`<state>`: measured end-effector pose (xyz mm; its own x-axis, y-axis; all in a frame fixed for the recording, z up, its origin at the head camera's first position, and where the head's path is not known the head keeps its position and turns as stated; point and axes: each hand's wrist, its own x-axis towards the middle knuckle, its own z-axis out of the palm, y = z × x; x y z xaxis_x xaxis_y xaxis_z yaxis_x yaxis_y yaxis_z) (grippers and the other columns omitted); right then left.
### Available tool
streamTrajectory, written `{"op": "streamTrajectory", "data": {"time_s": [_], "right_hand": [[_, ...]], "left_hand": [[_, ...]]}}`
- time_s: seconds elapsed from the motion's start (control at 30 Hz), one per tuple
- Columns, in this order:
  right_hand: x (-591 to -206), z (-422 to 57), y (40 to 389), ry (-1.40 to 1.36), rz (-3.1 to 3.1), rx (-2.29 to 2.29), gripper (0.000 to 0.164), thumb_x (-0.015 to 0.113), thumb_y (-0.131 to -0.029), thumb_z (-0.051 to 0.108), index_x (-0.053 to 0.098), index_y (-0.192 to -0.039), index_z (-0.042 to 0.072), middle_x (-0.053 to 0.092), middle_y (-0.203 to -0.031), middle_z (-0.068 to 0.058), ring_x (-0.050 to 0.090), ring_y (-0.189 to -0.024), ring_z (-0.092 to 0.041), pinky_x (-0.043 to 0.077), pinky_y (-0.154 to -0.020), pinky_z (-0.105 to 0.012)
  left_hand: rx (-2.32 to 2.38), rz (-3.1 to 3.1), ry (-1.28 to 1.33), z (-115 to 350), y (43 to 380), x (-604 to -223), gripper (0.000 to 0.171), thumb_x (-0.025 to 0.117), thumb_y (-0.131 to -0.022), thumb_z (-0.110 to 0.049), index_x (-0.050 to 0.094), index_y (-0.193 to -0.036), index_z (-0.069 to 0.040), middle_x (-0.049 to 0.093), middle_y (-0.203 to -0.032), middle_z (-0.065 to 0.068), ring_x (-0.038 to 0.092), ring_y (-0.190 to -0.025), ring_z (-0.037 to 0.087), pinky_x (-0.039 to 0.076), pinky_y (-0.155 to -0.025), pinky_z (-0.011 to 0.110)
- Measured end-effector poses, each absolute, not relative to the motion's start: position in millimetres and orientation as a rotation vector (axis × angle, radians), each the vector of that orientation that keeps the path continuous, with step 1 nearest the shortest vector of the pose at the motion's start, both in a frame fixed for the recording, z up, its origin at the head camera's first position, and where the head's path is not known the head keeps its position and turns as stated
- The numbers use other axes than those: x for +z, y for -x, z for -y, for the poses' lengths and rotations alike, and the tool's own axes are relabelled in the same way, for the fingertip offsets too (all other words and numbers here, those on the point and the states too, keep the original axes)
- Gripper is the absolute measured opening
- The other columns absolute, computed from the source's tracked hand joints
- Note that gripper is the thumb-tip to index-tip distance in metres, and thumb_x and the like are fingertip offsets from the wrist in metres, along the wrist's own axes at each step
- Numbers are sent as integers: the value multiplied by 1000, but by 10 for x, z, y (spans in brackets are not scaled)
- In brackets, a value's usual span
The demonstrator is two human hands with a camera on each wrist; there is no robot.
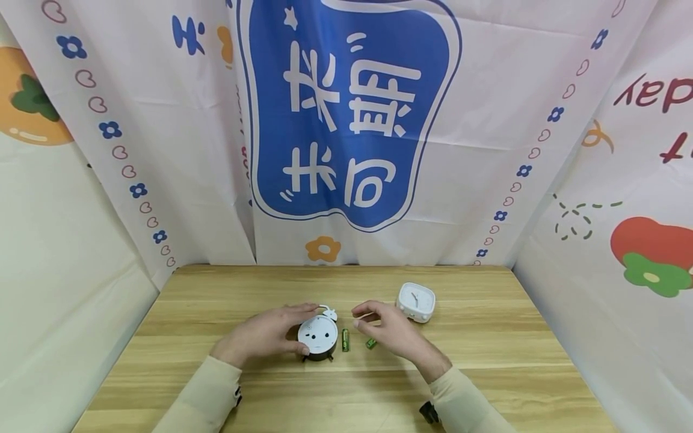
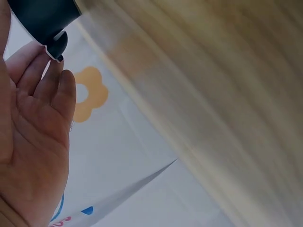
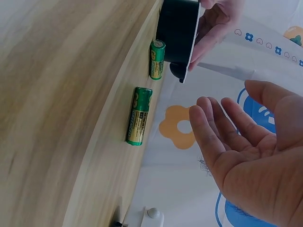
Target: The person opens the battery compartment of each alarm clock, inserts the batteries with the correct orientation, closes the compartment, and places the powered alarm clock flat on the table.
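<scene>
A round twin-bell alarm clock (image 1: 317, 335) stands on its small feet on the table, its white back with dark knobs facing me. My left hand (image 1: 271, 334) grips it from the left, the thumb at its lower edge and the fingers by the bell on top. In the right wrist view its dark side shows beside the green batteries. One battery (image 1: 345, 340) lies just right of the clock; another battery (image 1: 370, 343) lies further right, partly under my right hand (image 1: 391, 329) in the head view. That hand hovers with loosely bent fingers, holding nothing.
A white rounded-square clock (image 1: 416, 302) stands behind my right hand. The wooden table (image 1: 243, 285) ends at a printed cloth backdrop (image 1: 465, 180), and more printed cloth hangs at both sides.
</scene>
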<state>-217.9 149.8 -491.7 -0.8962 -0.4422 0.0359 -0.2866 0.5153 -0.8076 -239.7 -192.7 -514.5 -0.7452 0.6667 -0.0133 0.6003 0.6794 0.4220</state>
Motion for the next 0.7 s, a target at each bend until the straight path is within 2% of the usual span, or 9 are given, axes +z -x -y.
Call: {"op": "streamTrajectory", "data": {"time_s": [0.1,0.3,0.4,0.5,0.7], "right_hand": [[-4923,-1471,2181,641,-2585,-1312,34,75,-117,26,78,-143,4,83,-143,-17,81,-131,-37,73,-104,-45],[-4929,-1420,2187,660,-2589,-1303,32,76,-116,24,79,-142,5,82,-145,-16,81,-130,-37,74,-102,-46],[-4940,-1395,2195,672,-2579,-1313,34,76,-116,23,77,-143,2,82,-145,-18,81,-130,-38,74,-103,-47],[-4959,-1368,2206,683,-2556,-1322,36,75,-117,21,76,-144,-1,81,-146,-18,81,-132,-37,73,-109,-49],[-4973,-1330,2237,747,-2548,-1293,35,74,-116,17,75,-145,-4,81,-146,-19,80,-132,-36,71,-113,-50]], "left_hand": [[559,-2752,-1035,1893,2368,-5128,94,90,-100,-52,54,-176,-10,50,-186,13,55,-169,42,48,-138,65],[480,-2833,-1059,1812,2285,-5081,90,90,-101,-54,61,-170,-4,58,-179,19,62,-162,45,56,-132,63],[432,-2860,-1066,1818,2271,-5071,88,90,-100,-56,63,-168,-7,61,-177,16,63,-161,43,58,-129,66],[406,-2869,-1103,1862,2287,-5075,82,92,-99,-53,68,-165,-10,66,-173,12,65,-160,41,59,-128,68],[441,-2831,-1168,1914,2338,-5093,73,92,-100,-49,73,-160,-11,71,-168,11,68,-156,38,59,-130,61]]}}
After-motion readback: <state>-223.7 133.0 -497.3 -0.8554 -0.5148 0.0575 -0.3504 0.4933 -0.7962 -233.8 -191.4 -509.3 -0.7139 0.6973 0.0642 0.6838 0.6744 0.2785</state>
